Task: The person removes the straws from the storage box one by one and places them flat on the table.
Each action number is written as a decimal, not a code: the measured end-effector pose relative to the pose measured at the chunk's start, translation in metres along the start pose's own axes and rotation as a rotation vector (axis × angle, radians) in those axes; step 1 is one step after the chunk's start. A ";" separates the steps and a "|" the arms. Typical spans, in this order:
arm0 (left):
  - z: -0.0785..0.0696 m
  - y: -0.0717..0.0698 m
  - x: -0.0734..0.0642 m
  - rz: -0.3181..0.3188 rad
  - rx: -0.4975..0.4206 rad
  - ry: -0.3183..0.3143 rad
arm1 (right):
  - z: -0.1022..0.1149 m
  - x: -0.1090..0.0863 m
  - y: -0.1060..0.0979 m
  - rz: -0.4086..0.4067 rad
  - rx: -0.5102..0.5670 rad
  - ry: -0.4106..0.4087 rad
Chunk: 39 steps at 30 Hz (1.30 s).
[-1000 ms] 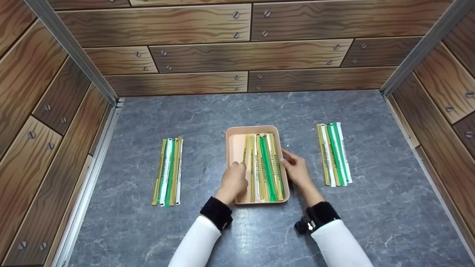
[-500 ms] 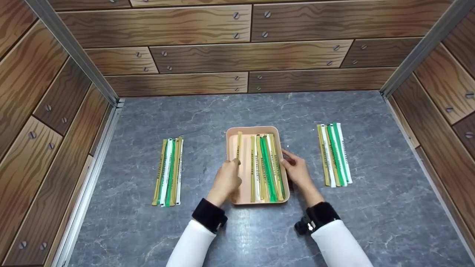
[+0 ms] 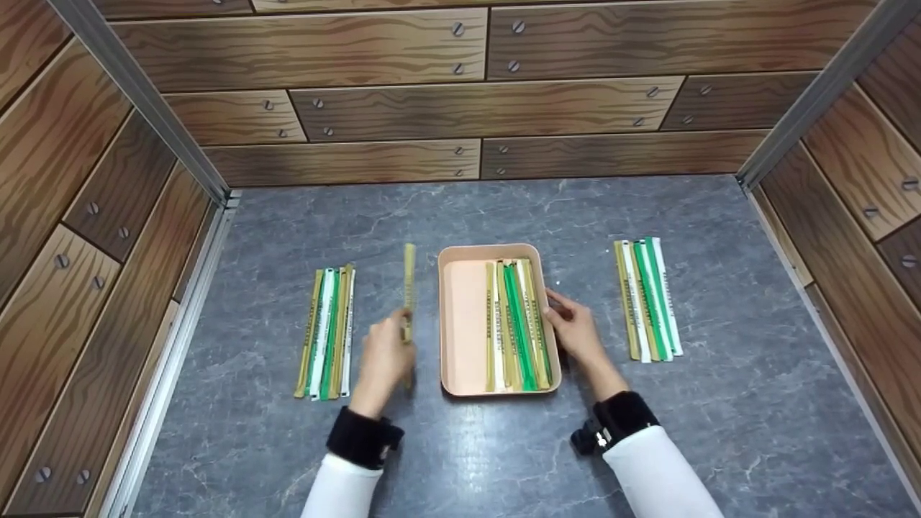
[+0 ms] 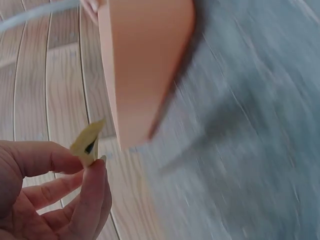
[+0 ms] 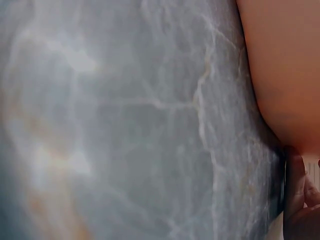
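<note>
My left hand (image 3: 387,352) pinches a long, thin yellow wrapped stick (image 3: 409,277) between thumb and fingers, held over the table left of the tray. In the left wrist view the stick's folded end (image 4: 90,142) shows between the fingertips. A shallow peach tray (image 3: 460,324) holds a row of yellow, white and green wrapped sticks (image 3: 519,324) along its right half. My right hand (image 3: 575,331) rests against the tray's outer right side. The right wrist view shows a finger (image 5: 295,175) by the tray's wall; its other fingers are partly hidden.
One group of wrapped sticks (image 3: 326,331) lies on the grey marbled table (image 3: 475,460) to the left, another group (image 3: 647,298) to the right. Wood-patterned panels (image 3: 475,108) enclose the back and sides.
My left hand has lifted the yellow wrapped stick out of the tray and carried it left, past the tray's rim. My right hand and the tray stay put.
</note>
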State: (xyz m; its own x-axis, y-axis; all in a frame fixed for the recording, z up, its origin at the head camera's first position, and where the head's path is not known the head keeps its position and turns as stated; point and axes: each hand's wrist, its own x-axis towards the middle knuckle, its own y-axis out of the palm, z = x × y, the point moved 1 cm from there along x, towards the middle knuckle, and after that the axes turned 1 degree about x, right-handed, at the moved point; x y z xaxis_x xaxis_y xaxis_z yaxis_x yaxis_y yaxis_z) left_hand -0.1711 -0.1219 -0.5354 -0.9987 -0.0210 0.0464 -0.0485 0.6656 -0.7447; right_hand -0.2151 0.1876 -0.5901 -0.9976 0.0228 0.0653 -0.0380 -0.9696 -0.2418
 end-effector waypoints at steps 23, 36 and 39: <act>0.090 -0.052 0.006 -0.065 0.109 -0.339 | 0.024 -0.006 0.000 0.024 -0.004 0.047; 0.095 -0.055 0.004 -0.030 0.143 -0.432 | -0.010 0.001 0.000 0.002 -0.074 0.065; 0.093 -0.056 0.004 -0.050 0.146 -0.414 | -0.010 0.001 0.001 0.004 -0.072 0.047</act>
State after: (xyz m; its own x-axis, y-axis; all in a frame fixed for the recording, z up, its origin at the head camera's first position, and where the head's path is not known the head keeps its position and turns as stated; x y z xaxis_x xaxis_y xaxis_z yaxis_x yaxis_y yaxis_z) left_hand -0.1735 -0.2282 -0.5553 -0.9154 -0.3674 -0.1644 -0.0685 0.5446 -0.8359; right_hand -0.2170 0.1894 -0.5995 -0.9993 0.0316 0.0192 -0.0360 -0.9496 -0.3113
